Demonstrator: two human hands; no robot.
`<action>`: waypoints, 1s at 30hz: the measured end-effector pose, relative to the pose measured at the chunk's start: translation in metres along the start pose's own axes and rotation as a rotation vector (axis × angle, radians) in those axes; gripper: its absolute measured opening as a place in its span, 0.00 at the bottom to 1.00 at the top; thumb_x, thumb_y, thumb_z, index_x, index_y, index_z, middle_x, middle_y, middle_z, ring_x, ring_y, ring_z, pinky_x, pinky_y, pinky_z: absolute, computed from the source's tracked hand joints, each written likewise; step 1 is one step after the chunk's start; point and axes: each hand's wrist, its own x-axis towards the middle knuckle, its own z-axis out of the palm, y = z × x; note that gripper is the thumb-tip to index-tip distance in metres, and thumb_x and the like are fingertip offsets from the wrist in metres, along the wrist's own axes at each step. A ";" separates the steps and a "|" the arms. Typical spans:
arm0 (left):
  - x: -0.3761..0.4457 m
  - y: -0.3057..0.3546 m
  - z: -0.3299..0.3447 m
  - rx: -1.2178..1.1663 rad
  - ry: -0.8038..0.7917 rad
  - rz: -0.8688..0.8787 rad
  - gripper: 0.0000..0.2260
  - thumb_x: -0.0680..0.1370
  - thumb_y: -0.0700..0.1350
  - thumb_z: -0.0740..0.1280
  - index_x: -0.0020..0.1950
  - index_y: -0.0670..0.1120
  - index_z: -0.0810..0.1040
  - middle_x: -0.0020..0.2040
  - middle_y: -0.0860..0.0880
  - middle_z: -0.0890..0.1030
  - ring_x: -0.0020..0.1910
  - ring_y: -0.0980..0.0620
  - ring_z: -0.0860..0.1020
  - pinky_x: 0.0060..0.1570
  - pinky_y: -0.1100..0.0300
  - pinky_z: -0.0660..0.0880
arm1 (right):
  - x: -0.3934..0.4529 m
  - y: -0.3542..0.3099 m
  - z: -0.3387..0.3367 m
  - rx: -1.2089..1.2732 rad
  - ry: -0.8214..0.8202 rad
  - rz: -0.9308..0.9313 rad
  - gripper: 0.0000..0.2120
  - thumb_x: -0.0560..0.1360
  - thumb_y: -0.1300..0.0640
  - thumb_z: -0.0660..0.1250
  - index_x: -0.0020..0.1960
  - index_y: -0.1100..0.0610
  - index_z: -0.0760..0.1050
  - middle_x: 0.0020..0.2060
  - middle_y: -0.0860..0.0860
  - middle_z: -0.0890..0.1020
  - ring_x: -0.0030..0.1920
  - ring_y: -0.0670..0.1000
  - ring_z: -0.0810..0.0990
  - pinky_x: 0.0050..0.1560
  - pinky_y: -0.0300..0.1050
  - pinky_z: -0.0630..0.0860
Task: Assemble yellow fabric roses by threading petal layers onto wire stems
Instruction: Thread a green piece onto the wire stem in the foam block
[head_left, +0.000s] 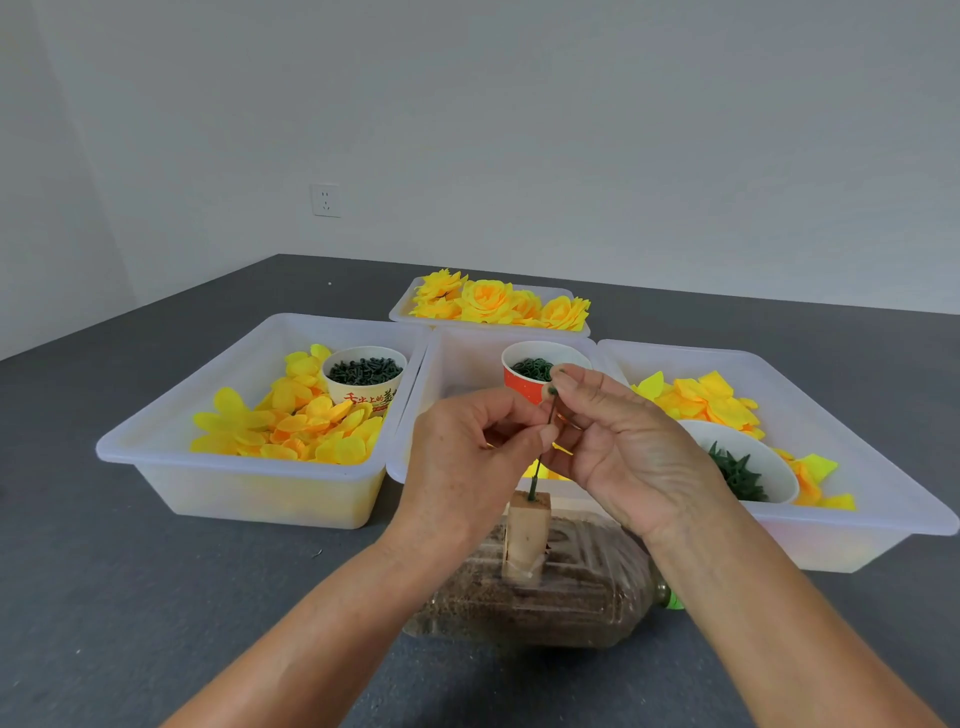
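A thin green wire stem (536, 475) stands upright in a small wooden block (525, 538) taped on a bottle lying on its side. My left hand (467, 462) pinches the stem about halfway up. My right hand (618, 447) pinches a small dark green piece (554, 388) at the stem's top. Loose yellow petal layers (291, 421) lie in the left tray (244, 467). More yellow petals (701, 400) lie in the right tray (883, 514). Finished yellow roses (493, 301) fill the far tray (405, 312).
A white cup of dark green pieces (363, 371) stands in the left tray. A red cup of green rings (530, 370) stands in the middle tray (457, 364). A white bowl of green calyxes (737, 473) sits in the right tray. The clear bottle (582, 587) holds brown grain. The grey table (130, 597) reaches a wall with a socket (325, 200).
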 end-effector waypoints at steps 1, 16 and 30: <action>0.000 0.000 0.000 0.002 0.002 -0.002 0.08 0.72 0.36 0.72 0.36 0.48 0.81 0.27 0.59 0.77 0.29 0.63 0.72 0.34 0.69 0.70 | 0.000 0.000 -0.001 0.008 -0.004 -0.001 0.13 0.59 0.61 0.70 0.44 0.57 0.76 0.34 0.52 0.81 0.33 0.49 0.79 0.37 0.43 0.76; -0.001 0.001 -0.001 0.011 0.000 -0.001 0.08 0.72 0.36 0.72 0.36 0.48 0.81 0.29 0.57 0.79 0.31 0.61 0.73 0.35 0.67 0.72 | -0.004 0.002 0.000 -0.013 -0.015 -0.128 0.05 0.59 0.61 0.70 0.34 0.54 0.82 0.31 0.52 0.81 0.30 0.46 0.79 0.32 0.41 0.79; -0.001 -0.001 0.000 0.012 0.017 -0.008 0.07 0.71 0.37 0.72 0.36 0.48 0.81 0.30 0.52 0.80 0.31 0.58 0.74 0.35 0.61 0.74 | -0.006 0.005 0.003 -0.100 -0.025 -0.302 0.08 0.63 0.61 0.69 0.42 0.59 0.78 0.31 0.51 0.81 0.31 0.47 0.79 0.28 0.39 0.76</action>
